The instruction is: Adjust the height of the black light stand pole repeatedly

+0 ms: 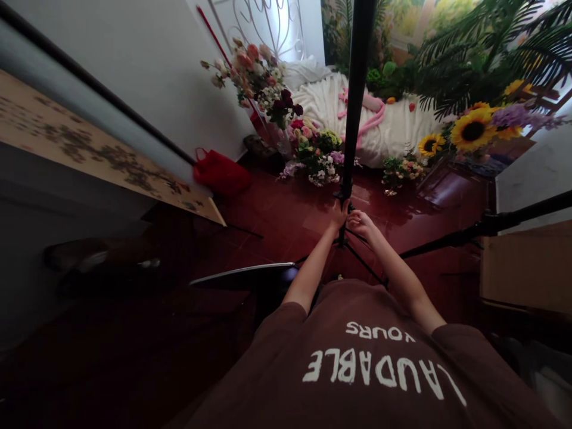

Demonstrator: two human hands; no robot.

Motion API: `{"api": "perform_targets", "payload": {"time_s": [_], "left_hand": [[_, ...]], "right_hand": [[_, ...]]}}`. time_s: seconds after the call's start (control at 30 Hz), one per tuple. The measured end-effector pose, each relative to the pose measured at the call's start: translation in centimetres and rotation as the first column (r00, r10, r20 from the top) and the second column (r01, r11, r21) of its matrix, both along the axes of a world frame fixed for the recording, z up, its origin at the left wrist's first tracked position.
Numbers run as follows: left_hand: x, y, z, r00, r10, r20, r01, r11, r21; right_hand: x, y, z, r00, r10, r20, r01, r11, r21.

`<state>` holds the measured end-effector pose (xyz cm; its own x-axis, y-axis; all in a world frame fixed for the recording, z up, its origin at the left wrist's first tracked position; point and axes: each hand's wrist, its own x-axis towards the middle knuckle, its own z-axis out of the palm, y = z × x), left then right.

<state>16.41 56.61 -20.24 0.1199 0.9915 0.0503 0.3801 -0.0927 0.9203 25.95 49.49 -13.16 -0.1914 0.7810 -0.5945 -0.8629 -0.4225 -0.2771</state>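
Observation:
A black stand rises upright in front of me, its thin legs spreading low over the red floor. My left hand is wrapped round the pole just below a dark collar. Close on the pole's right side is my right hand, its fingers curled at a small dark part beside the collar, probably a knob; the fingers hide most of it. Both forearms reach forward from my brown shirt.
Flower bunches and white cloth lie beyond the stand. Sunflowers are at right. Another black pole slants in from the right. A red bag and a painted panel are at left.

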Motion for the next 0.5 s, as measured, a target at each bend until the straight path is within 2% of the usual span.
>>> {"api": "perform_targets", "payload": {"time_s": [0.27, 0.4, 0.47, 0.5], "left_hand": [[-0.2, -0.9, 1.1, 0.998, -0.029, 0.064, 0.030, 0.999, -0.016], [-0.5, -3.5, 0.6, 0.996, -0.015, 0.089, 0.016, 1.000, -0.002], [-0.3, -5.7, -0.3, 0.998, -0.022, 0.065, 0.022, 1.000, 0.004], [0.0, -6.8, -0.8, 0.997, -0.063, 0.043, 0.063, 0.998, -0.006]], "right_hand": [[-0.3, -1.0, 0.7, 0.990, -0.067, -0.122, 0.066, 0.998, -0.014], [1.0, -3.7, -0.1, 0.996, 0.018, 0.090, -0.022, 0.999, 0.042], [2.7, -6.4, -1.0, 0.976, 0.036, 0.216, -0.048, 0.997, 0.052], [3.7, -8.1, -1.5, 0.964, 0.025, 0.265, -0.040, 0.998, 0.051]]}}
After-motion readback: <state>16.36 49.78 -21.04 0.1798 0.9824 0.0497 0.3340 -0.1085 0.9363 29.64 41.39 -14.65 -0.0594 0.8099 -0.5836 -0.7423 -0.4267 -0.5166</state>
